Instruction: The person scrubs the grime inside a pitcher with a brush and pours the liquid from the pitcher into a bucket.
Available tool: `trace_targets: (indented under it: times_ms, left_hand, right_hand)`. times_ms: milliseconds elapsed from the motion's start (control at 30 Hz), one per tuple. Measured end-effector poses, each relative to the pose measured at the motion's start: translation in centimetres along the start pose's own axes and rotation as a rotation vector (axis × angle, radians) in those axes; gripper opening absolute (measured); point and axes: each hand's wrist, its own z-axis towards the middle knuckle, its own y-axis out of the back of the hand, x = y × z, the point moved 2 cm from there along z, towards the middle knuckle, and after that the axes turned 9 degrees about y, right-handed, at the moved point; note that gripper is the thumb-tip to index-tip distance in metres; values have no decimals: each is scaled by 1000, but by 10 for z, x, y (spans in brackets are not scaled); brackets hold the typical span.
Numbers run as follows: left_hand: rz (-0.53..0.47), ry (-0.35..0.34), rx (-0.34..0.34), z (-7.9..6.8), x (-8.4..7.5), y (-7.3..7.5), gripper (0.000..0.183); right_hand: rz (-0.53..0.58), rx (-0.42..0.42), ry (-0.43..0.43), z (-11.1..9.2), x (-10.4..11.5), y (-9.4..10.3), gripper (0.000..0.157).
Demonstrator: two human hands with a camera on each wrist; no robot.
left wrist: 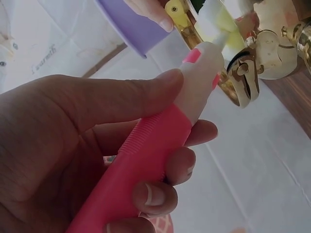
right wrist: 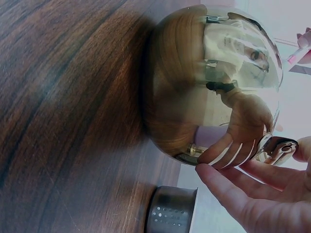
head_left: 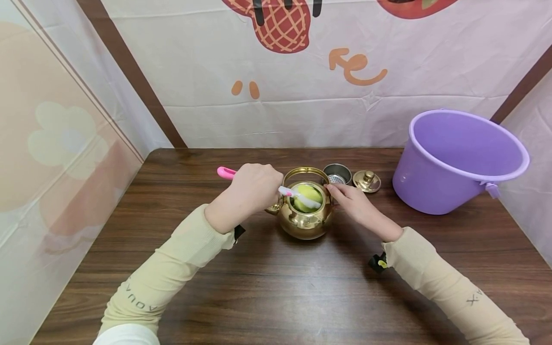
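A shiny gold teapot [head_left: 305, 227] stands upright and uncovered on the table, its hoop handle [head_left: 307, 169] raised. My left hand [head_left: 256, 189] grips the pink handle of a cleaning brush [left wrist: 150, 160], thumb along its top. The white neck slants into the teapot's mouth, where a yellow-green sponge-like head [head_left: 309, 195] shows; its lower part is hidden inside. On the teapot's right side, my right hand [head_left: 358, 206] holds the base of the hoop handle, thumb at the bracket and fingertips against the polished body [right wrist: 180, 87].
Behind the right hand sit a perforated metal strainer cup [head_left: 337, 173] and a gold lid [head_left: 367, 181] with a knob. A large purple bucket [head_left: 431, 187] stands at the right rear of the wooden table [head_left: 293, 297]. Printed cloth hangs behind the table.
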Motion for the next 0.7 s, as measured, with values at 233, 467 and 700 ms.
trace_targets:
  times_ms: [233, 467, 700]
  left_hand:
    - [31, -24, -5, 0, -2, -1, 15]
    - [8, -41, -15, -3, -4, -1, 17]
    - [13, -63, -40, -7, -5, -1, 19]
  right_hand:
    - [12, -6, -9, -1, 2, 0, 40]
    - [5, -8, -6, -1, 1, 0, 41]
    - [-4, -7, -5, 0, 1, -1, 41]
